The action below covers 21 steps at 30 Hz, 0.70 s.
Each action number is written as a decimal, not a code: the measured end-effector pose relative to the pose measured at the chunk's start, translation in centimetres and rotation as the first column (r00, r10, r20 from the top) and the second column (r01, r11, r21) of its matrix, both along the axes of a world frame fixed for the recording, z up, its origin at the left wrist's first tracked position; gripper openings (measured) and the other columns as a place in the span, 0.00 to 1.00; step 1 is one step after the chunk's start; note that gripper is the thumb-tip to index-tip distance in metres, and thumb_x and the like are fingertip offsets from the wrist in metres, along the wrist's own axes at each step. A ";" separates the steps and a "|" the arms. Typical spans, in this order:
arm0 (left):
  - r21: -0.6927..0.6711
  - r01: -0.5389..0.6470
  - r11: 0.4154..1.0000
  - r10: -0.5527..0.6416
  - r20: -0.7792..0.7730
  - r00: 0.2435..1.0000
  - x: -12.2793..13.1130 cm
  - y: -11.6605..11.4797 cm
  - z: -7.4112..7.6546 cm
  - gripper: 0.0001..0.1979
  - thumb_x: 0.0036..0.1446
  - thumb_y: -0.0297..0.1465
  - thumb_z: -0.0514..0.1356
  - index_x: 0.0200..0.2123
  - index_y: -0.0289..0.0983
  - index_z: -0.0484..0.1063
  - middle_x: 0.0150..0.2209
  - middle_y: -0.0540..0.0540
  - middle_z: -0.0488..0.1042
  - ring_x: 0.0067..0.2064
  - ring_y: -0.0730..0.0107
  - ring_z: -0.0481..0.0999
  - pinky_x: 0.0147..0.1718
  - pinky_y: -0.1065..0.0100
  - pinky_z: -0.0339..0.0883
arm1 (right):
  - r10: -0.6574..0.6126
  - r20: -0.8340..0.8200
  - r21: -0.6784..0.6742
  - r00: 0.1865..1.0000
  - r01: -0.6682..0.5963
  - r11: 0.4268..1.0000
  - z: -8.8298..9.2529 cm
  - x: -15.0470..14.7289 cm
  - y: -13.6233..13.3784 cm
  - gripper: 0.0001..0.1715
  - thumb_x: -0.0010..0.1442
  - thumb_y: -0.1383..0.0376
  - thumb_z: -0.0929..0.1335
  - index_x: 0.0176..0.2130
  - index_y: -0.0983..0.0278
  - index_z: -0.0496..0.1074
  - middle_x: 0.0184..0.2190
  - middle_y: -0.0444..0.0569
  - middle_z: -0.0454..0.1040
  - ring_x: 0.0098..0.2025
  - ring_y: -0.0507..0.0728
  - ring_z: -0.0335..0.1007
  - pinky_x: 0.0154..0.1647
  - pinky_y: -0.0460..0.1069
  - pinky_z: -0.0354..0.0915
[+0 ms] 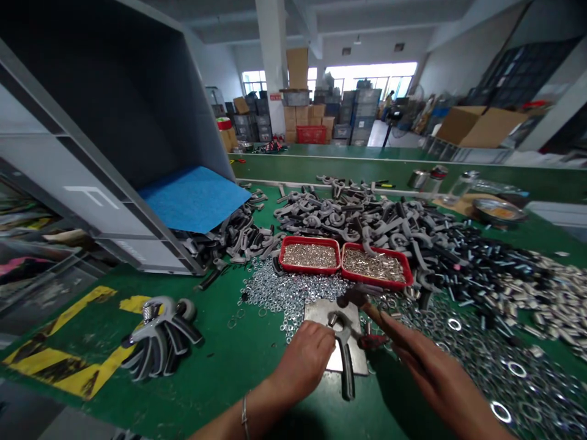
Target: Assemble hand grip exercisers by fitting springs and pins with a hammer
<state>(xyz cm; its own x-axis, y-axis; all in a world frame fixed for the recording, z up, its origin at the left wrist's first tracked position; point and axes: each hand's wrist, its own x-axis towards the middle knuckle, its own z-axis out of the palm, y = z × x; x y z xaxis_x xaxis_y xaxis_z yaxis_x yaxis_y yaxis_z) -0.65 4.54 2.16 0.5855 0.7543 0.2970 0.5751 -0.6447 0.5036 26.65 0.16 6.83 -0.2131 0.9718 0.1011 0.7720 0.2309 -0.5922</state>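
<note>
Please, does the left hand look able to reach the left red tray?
Probably yes: only small metal pieces and a flat plate lie between the left hand and the left red tray.

free lane over green tabletop point(232, 360) between left hand point(309, 353) and handle stack point(175, 337), loose nuts point(274, 292) beyond

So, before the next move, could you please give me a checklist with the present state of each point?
1. Hammer in right hand: ok.
2. Grey-and-black handle on metal plate: ok; lower end overhangs the near edge.
3. Left hand well clear of hammer: not ok; fingers look close to its head.
4. Metal piece by handle's top fully seated: cannot tell, too small.
5. Red trays stocked: ok.
</note>
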 end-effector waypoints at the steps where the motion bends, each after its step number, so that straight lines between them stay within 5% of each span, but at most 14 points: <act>1: 0.002 0.012 1.000 -0.012 -0.031 0.999 0.0 0.0 -0.2 0.11 0.68 0.28 0.49 0.43 0.38 0.72 0.42 0.43 0.75 0.44 0.59 0.72 0.48 0.57 0.65 | -0.009 -0.008 0.013 1.000 0.009 1.000 -0.1 -0.5 0.1 0.35 0.65 0.63 0.61 0.69 0.50 0.53 0.59 0.52 0.71 0.53 0.64 0.74 0.50 0.57 0.72; 5: -0.010 0.030 1.000 -0.031 -0.111 0.993 0.2 0.2 -0.5 0.12 0.69 0.26 0.48 0.45 0.37 0.70 0.44 0.42 0.75 0.45 0.58 0.71 0.48 0.56 0.65 | 0.022 0.064 -0.078 0.998 -0.017 0.997 0.1 -1.5 0.7 0.39 0.60 0.68 0.63 0.68 0.49 0.55 0.44 0.52 0.79 0.34 0.61 0.78 0.37 0.56 0.74; 7: -0.068 0.021 0.998 -0.025 -0.071 0.997 0.0 0.2 0.0 0.10 0.69 0.27 0.49 0.44 0.37 0.71 0.43 0.43 0.75 0.45 0.58 0.72 0.48 0.57 0.66 | 0.068 0.047 -0.116 0.997 -0.062 0.991 0.6 -1.5 0.7 0.37 0.62 0.67 0.62 0.67 0.47 0.57 0.49 0.52 0.78 0.39 0.62 0.78 0.41 0.57 0.74; 10: -0.169 -0.042 0.985 0.058 0.086 0.995 -1.1 0.4 1.0 0.07 0.68 0.28 0.53 0.42 0.39 0.70 0.46 0.45 0.75 0.48 0.61 0.72 0.50 0.59 0.66 | 0.034 -0.050 0.008 0.998 -0.034 0.999 0.9 -1.2 -0.2 0.33 0.66 0.63 0.62 0.68 0.48 0.54 0.61 0.51 0.70 0.53 0.64 0.73 0.52 0.58 0.71; 14: -0.235 -0.245 0.940 0.299 0.228 0.927 -3.1 0.5 1.7 0.04 0.67 0.30 0.55 0.40 0.40 0.70 0.45 0.46 0.75 0.49 0.63 0.72 0.51 0.59 0.64 | 0.062 0.067 0.029 0.996 -0.064 0.997 -0.5 -1.0 -2.2 0.35 0.65 0.67 0.60 0.68 0.50 0.54 0.53 0.54 0.76 0.43 0.63 0.79 0.38 0.55 0.76; 17: -0.257 -0.275 0.926 0.331 0.209 0.920 -3.8 0.2 1.3 0.04 0.67 0.29 0.55 0.39 0.39 0.70 0.42 0.47 0.75 0.46 0.63 0.72 0.49 0.59 0.65 | 0.120 0.080 -0.079 0.990 -0.114 0.990 -1.3 -1.4 -3.1 0.32 0.66 0.66 0.59 0.67 0.49 0.58 0.55 0.50 0.75 0.48 0.63 0.78 0.45 0.57 0.76; 19: -0.242 -0.258 0.935 0.306 0.190 0.933 -3.9 -0.4 0.8 0.04 0.67 0.29 0.55 0.39 0.39 0.70 0.42 0.46 0.75 0.46 0.62 0.72 0.48 0.59 0.65 | 0.025 -0.019 -0.075 1.000 -0.026 0.997 -1.3 -1.2 -3.4 0.29 0.68 0.61 0.61 0.66 0.50 0.59 0.61 0.48 0.70 0.57 0.64 0.72 0.54 0.59 0.72; 21: -0.220 -0.222 0.950 0.264 0.183 0.947 -3.7 -1.3 0.2 0.04 0.67 0.29 0.55 0.40 0.39 0.69 0.41 0.46 0.75 0.45 0.62 0.73 0.47 0.59 0.66 | -0.192 -0.105 -0.039 0.976 0.189 0.981 -1.3 -0.1 -3.6 0.30 0.67 0.55 0.62 0.66 0.52 0.59 0.62 0.49 0.68 0.58 0.64 0.70 0.55 0.58 0.71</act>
<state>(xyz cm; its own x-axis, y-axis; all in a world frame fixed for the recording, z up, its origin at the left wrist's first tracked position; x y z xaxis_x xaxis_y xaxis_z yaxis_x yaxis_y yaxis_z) -4.35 3.27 2.36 0.3178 0.9209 0.2258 0.5708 -0.3759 0.7300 26.55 -3.40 5.50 -0.0132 0.9963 0.0847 0.7317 0.0674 -0.6783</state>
